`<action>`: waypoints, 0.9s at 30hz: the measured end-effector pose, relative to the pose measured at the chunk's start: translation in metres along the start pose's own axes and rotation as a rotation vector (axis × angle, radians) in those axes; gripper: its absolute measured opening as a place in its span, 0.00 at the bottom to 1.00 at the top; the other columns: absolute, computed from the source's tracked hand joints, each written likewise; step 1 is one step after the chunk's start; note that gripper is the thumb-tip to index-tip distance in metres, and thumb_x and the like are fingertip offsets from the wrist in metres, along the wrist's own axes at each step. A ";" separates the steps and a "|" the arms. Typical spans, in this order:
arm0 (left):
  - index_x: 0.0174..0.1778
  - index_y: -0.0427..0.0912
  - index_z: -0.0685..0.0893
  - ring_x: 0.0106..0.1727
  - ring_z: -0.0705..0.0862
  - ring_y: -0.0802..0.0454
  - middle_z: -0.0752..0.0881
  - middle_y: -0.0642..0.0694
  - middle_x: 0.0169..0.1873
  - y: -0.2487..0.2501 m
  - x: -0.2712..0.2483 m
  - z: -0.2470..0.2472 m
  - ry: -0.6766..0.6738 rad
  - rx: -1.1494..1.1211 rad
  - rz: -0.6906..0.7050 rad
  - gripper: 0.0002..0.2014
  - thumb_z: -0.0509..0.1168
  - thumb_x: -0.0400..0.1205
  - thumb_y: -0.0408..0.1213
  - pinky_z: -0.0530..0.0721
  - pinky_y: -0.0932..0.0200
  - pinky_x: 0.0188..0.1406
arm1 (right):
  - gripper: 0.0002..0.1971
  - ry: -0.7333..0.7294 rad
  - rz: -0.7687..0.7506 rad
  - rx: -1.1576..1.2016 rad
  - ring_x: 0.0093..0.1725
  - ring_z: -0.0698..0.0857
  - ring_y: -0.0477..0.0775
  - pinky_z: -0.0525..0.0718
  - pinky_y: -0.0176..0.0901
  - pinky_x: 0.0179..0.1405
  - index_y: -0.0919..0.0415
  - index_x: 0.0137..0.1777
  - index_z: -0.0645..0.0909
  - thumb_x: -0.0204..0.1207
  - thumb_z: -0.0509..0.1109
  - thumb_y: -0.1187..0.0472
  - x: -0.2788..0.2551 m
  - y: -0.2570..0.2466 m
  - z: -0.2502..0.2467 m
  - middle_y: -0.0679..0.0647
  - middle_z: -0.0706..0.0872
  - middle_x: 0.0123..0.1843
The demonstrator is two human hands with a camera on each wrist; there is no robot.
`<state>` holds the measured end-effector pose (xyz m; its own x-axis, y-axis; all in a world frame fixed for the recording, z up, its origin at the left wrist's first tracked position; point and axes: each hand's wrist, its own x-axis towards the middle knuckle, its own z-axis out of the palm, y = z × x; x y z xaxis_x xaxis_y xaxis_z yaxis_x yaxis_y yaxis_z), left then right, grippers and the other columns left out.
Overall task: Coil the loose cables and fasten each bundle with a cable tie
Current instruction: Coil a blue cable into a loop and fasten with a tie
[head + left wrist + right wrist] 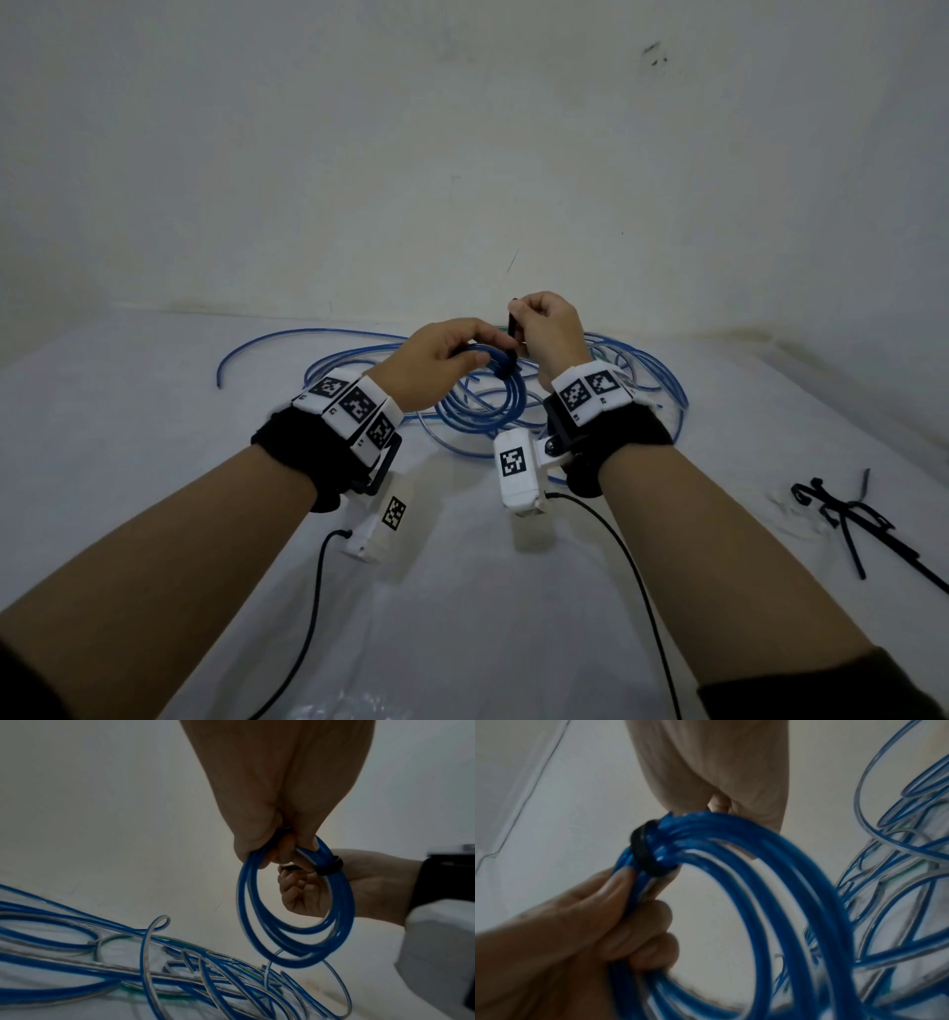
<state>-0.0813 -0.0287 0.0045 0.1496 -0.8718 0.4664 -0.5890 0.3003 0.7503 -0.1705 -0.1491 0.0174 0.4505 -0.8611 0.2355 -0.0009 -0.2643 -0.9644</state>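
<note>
My left hand grips a small coil of blue cable at its top, a little above the table. A black cable tie is wrapped around the coil beside my left fingers. My right hand pinches the tie's tail, which stands up from the band. In the left wrist view the coil hangs from my left fingers with the tie on its upper right. In the right wrist view the tie sits tight on the bundle.
Loose blue and clear cables lie tangled on the white table behind and under my hands, one end trailing left. Several spare black ties lie at the right. A white wall stands close behind.
</note>
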 end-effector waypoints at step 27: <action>0.43 0.43 0.75 0.30 0.68 0.56 0.73 0.49 0.29 0.002 0.009 0.001 0.243 -0.303 -0.321 0.08 0.54 0.86 0.34 0.67 0.63 0.32 | 0.05 -0.184 0.050 0.298 0.33 0.83 0.52 0.85 0.34 0.31 0.63 0.40 0.81 0.77 0.69 0.69 -0.026 -0.007 -0.003 0.59 0.84 0.37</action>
<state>-0.0817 -0.0358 0.0100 0.4872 -0.8342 0.2585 -0.2317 0.1619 0.9592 -0.1853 -0.1261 0.0179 0.6100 -0.7699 0.1873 0.2209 -0.0618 -0.9733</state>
